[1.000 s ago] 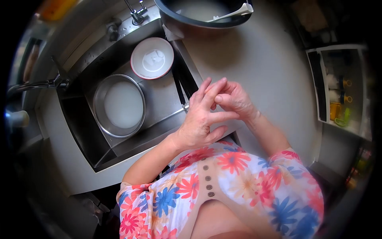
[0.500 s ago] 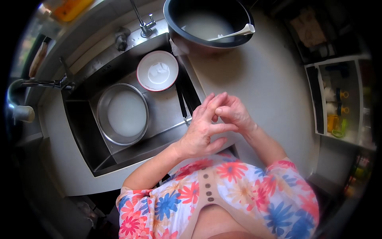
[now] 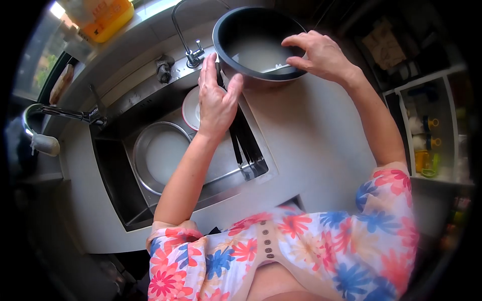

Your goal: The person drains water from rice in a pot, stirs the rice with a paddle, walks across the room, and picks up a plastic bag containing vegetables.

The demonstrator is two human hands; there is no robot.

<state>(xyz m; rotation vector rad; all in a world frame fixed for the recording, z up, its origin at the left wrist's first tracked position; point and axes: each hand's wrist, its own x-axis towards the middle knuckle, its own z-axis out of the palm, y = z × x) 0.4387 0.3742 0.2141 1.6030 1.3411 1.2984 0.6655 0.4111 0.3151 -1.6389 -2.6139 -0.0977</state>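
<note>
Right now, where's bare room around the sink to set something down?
Widest: counter right of the sink, bordered by sink, black pot and right forearm. Narrower: counter strip left of the sink, below the tap. Crowded: the sink, with steel bowl, white bowl and left hand above; pot's right rim, at the right hand.

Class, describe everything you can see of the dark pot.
The pot is round, deep, upright and lidless, perhaps metal, with a dark inside, grey rim and brownish outside. It stands on the counter beside the sink, holding cloudy liquid and a white utensil. The right hand is at its rim; whether the left hand, close by, touches it is unclear.
</note>
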